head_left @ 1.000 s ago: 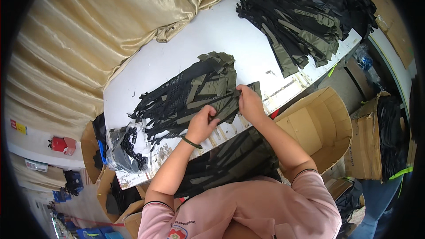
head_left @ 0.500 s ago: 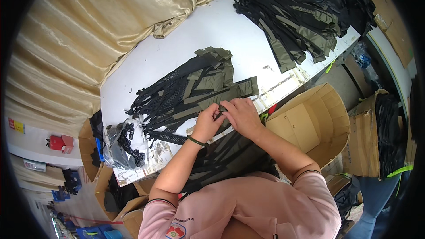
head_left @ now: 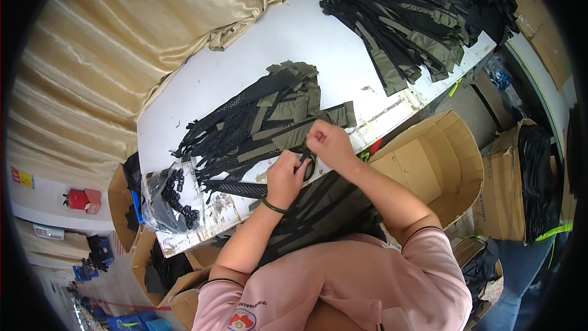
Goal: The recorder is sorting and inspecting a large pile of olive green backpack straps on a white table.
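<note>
Both my hands work at the front edge of the white table (head_left: 202, 83). My left hand (head_left: 285, 178) is closed around a narrow black strap (head_left: 311, 167), which curves in a loop between the hands. Just above and to its right, my right hand (head_left: 331, 144) pinches the upper part of that strap with curled fingers. Beyond them lies a layered stack of black mesh and olive-green fabric pieces (head_left: 288, 110) with thin strap ends pointing left. More dark fabric strips (head_left: 321, 211) hang over my lap below the table edge.
A clear plastic bag with black buckles (head_left: 177, 202) sits on the table's left corner. A larger heap of similar fabric pieces (head_left: 422, 18) covers the far right end. An open cardboard box (head_left: 429, 168) stands right of my arm; another box (head_left: 505, 187) holds black material. A gold curtain (head_left: 122, 43) borders the left.
My right hand has moved up and slightly away from the left, its fingers curling tighter. My left hand has turned and lowered slightly. A black strap loop now shows between them.
</note>
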`<move>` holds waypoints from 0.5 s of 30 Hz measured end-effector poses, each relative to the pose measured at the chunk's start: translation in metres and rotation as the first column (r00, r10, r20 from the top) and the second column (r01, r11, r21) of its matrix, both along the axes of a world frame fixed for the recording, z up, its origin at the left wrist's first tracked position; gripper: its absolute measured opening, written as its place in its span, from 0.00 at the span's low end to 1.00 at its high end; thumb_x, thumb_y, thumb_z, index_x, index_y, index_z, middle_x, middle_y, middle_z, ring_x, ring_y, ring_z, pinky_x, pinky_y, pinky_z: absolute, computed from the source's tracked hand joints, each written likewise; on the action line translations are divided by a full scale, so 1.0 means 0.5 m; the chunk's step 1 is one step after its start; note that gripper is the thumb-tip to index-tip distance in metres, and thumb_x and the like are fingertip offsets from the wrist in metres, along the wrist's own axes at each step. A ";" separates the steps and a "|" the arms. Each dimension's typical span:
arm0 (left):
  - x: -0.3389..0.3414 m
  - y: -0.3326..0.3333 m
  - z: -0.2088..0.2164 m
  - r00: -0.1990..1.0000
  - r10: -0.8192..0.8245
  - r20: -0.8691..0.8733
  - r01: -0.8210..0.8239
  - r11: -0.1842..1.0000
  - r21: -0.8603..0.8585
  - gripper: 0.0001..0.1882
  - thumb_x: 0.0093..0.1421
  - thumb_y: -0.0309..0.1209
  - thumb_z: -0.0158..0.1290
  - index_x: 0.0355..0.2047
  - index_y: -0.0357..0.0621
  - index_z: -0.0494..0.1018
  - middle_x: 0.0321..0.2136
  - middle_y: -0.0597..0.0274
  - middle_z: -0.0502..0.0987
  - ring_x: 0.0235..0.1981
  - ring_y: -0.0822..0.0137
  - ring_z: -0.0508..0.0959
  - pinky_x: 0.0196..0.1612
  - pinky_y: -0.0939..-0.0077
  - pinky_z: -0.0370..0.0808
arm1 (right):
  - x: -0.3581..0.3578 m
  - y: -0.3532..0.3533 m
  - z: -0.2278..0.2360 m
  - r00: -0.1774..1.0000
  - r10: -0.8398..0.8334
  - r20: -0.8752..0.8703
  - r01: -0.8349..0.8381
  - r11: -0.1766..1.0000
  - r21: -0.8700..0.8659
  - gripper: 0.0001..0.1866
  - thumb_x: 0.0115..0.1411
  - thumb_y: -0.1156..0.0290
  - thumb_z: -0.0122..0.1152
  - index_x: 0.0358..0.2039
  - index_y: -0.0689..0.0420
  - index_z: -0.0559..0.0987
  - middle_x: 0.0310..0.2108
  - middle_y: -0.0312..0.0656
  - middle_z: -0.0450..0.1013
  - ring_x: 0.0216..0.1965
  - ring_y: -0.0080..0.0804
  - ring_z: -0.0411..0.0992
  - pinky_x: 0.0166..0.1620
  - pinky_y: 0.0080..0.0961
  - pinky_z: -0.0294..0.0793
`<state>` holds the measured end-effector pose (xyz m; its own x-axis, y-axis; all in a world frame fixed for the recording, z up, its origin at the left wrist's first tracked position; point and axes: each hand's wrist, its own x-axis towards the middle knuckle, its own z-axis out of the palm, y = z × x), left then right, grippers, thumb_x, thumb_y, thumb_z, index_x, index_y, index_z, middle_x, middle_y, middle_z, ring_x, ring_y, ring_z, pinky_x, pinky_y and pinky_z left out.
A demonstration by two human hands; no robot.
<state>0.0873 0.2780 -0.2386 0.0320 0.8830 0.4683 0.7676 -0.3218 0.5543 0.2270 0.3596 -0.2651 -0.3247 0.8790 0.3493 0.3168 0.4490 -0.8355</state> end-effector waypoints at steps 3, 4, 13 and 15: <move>-0.007 -0.009 -0.003 1.000 -0.025 -0.007 0.025 1.000 -0.016 0.15 0.49 0.25 0.62 0.21 0.40 0.62 0.20 0.54 0.65 0.20 0.52 0.69 0.24 0.65 0.67 | 0.004 -0.006 -0.030 0.916 -0.068 -0.396 -0.164 0.836 -0.523 0.04 0.52 0.74 0.58 0.23 0.58 0.74 0.19 0.34 0.69 0.22 0.20 0.68 0.28 0.22 0.68; -0.010 -0.010 -0.003 1.000 -0.026 0.003 0.026 0.998 -0.053 0.15 0.49 0.25 0.62 0.22 0.40 0.63 0.20 0.55 0.65 0.20 0.52 0.69 0.24 0.65 0.67 | 0.004 -0.014 -0.036 0.838 -0.130 -0.531 -0.270 0.745 -0.609 0.05 0.53 0.73 0.58 0.22 0.59 0.74 0.19 0.33 0.69 0.22 0.17 0.66 0.25 0.18 0.65; -0.038 0.025 0.017 0.758 0.019 0.652 0.307 0.872 -0.382 0.04 0.58 0.21 0.54 0.34 0.40 0.70 0.25 0.71 0.72 0.27 0.81 0.69 0.31 0.85 0.67 | 0.066 -0.032 0.021 0.799 0.100 -0.593 -0.513 0.628 -0.585 0.05 0.61 0.73 0.57 0.35 0.60 0.78 0.32 0.33 0.74 0.34 0.19 0.70 0.41 0.18 0.70; -0.043 0.030 0.023 0.534 0.073 0.842 0.442 0.825 -0.352 0.06 0.61 0.19 0.50 0.39 0.39 0.72 0.30 0.74 0.73 0.31 0.83 0.70 0.38 0.89 0.67 | 0.083 -0.039 0.020 0.784 0.195 -0.590 -0.605 0.458 -0.651 0.08 0.62 0.73 0.55 0.41 0.60 0.76 0.36 0.33 0.74 0.39 0.20 0.70 0.44 0.22 0.70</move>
